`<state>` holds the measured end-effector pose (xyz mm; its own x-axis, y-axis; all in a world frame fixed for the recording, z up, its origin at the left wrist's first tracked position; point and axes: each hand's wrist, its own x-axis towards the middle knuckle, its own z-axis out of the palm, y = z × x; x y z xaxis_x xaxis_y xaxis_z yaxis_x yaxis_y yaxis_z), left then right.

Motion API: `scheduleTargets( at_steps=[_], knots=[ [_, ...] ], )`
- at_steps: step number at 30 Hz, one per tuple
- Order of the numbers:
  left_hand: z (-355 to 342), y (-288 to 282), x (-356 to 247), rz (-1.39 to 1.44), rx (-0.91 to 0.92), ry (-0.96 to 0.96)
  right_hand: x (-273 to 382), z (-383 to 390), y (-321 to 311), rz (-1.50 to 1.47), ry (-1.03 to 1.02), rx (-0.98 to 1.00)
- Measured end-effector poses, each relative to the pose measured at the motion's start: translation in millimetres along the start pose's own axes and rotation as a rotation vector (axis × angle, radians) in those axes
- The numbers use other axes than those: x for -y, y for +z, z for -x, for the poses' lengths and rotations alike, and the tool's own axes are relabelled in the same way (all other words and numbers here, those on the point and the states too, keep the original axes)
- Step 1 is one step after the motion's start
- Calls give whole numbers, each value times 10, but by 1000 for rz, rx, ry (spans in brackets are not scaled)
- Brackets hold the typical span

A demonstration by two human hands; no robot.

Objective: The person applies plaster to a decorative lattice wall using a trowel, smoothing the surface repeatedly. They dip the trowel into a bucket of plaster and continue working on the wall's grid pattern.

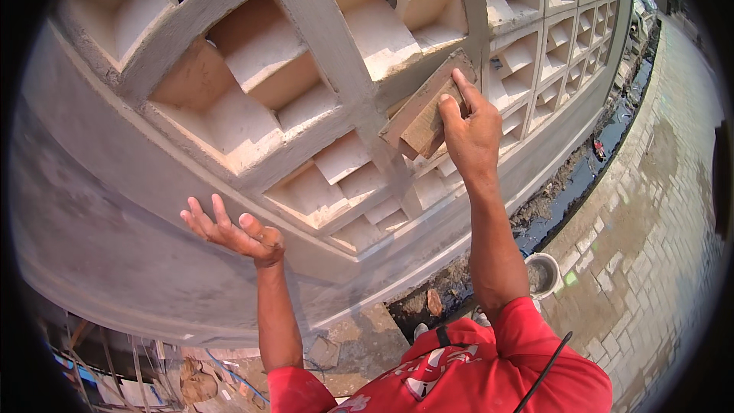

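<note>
My right hand (472, 134) grips a wooden plastering float (417, 111), thumb and index finger along its handle. The float's board lies against or just in front of a grey mortar joint (352, 69) between the breeze blocks; the exact contact cannot be made out. These pale blocks (256, 69) have stepped openings and form a lattice in the wall. Lower and to the left, my left hand (237, 233) is raised palm up, with its fingers spread and nothing in it. It is beside the smooth grey lower wall (153, 199), below the lattice.
A bucket (556, 264) with grey contents stands right of my feet. Along the wall's foot runs a ditch (569, 195) with dark water and rubble edges. Grey block paving (642, 260) stretches along the right. Sticks and debris (130, 367) lie at lower left.
</note>
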<state>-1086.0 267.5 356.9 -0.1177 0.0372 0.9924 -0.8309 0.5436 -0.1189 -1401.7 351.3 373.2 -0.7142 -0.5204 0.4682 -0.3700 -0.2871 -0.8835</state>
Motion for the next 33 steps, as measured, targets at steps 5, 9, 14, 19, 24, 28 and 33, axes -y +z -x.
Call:
scheduleTargets(
  at_steps=[5, 9, 14, 19, 24, 28, 33],
  knots=[
    [24, 50, 3, 73, -26, 1, 37, 498, 477, 129, -148, 15],
    [49, 19, 35, 112, -15, 4, 54, 832, 474, 135, -168, 192],
    [20, -4, 60, 107, -1, 30, -43, 328, 141, -26, -103, -34],
    [1, 1, 45, 117, -5, 38, 139, 286, 408, 74, -116, 2],
    [39, -20, 73, 125, 6, 27, 149, 927, 650, 239, -191, 165],
    [25, -21, 89, 148, -20, 40, 22, 637, 407, 68, -230, -21],
    [27, -13, 59, 139, -1, 34, 130, 397, 527, 119, -188, -31]
  ],
)
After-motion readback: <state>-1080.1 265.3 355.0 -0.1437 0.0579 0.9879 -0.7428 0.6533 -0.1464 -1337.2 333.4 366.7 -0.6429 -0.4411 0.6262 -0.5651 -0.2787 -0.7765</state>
